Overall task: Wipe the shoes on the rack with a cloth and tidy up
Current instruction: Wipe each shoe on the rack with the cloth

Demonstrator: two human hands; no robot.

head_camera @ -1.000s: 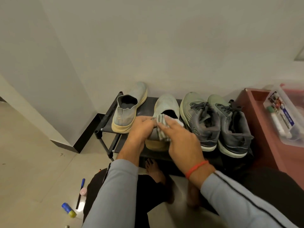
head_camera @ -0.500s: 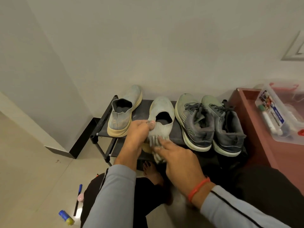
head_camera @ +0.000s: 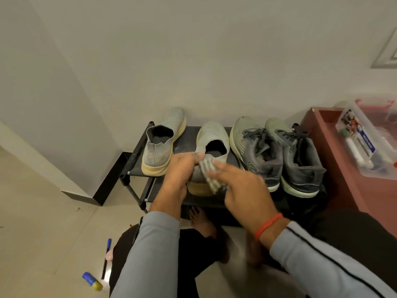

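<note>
Shoes filled the black rack (head_camera: pixel 137 151) edge to edge. Left hand (head_camera: pixel 180 168) gripped a slip-on's (head_camera: pixel 211 134) heel; right hand (head_camera: pixel 242 186), fingers straight, pressed a striped cloth (head_camera: pixel 209 171) against it.

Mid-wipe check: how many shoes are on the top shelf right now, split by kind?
Pale slip-on shoes: 2, the left slip-on and the middle slip-on, which the left hand grips while the right hand presses the cloth on it.
Grey lace-up sneakers: 2, and.
Total: 4
</note>
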